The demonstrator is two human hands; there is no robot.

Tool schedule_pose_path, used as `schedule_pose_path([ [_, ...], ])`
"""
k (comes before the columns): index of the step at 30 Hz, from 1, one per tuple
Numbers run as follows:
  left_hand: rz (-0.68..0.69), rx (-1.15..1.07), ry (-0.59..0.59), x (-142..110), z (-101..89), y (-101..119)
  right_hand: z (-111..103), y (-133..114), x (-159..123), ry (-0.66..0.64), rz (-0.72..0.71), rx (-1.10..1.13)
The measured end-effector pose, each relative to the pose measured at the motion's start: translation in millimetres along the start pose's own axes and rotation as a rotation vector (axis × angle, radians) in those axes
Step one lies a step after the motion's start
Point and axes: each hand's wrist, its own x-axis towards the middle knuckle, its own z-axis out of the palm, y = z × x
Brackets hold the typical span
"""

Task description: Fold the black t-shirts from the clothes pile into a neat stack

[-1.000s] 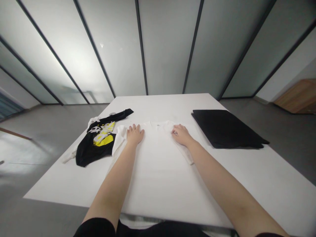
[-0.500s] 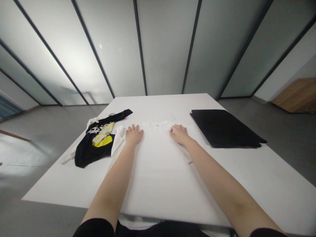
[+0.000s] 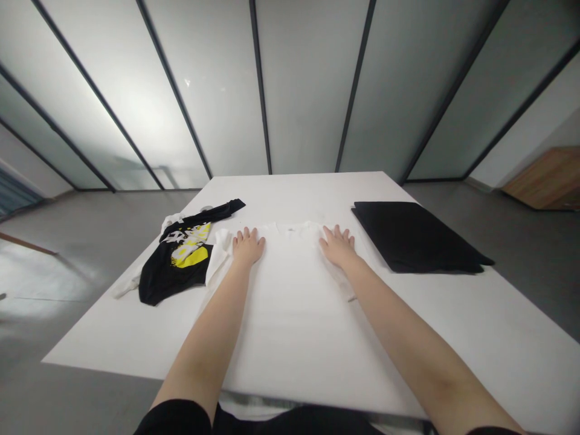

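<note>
A white T-shirt [image 3: 290, 290] lies spread on the white table [image 3: 480, 338], its neckline at the far end and its hem by the near edge. My left hand [image 3: 248, 246] rests flat on the shirt's left shoulder, fingers spread. On the opposite shoulder, my right hand [image 3: 338, 244] lies palm down with its fingers apart. Part of the right sleeve shows below my right wrist. White cloth bunches just left of my left hand, beside the black printed garment. My forearms cover parts of the shirt's sides.
To the left lies a crumpled black garment [image 3: 176, 272] with a yellow and white print, over more white cloth. Flat black folded pieces [image 3: 417, 235] are stacked at the right. Frosted glass panels [image 3: 303, 84] stand behind the table. A wooden piece [image 3: 544, 178] sits far right.
My right hand has shifted slightly right along the shoulder, and its curled fingers have spread out flat. My left hand stays on the left shoulder.
</note>
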Motion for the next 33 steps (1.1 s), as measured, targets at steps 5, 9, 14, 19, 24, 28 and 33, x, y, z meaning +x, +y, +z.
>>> schedule_pose_path([
  [5, 0.013, 0.009, -0.005, 1, 2.5, -2, 6, -21, -11, -0.016, -0.065, -0.003],
  [9, 0.004, 0.011, -0.012, -1, 1.2, 1, 6, -21, -13, -0.036, -0.104, 0.008],
  [14, 0.109, -0.031, 0.014, -2, 1.0, 14, -4, -5, -4, 0.033, -0.040, 0.043],
  [19, 0.193, -0.045, -0.060, 3, 4.0, 8, -2, 17, 3, 0.027, 0.020, -0.027],
  [24, -0.062, -0.010, 0.007, 9, 4.4, -13, 1, 25, 7, 0.033, 0.055, -0.020],
  [28, -0.154, -0.010, -0.005, 6, 2.2, -14, -5, 21, 5, 0.036, 0.059, -0.023],
  [33, 0.093, -0.016, -0.046, -3, -0.4, 9, -14, 5, -1, 0.076, -0.116, 0.021],
])
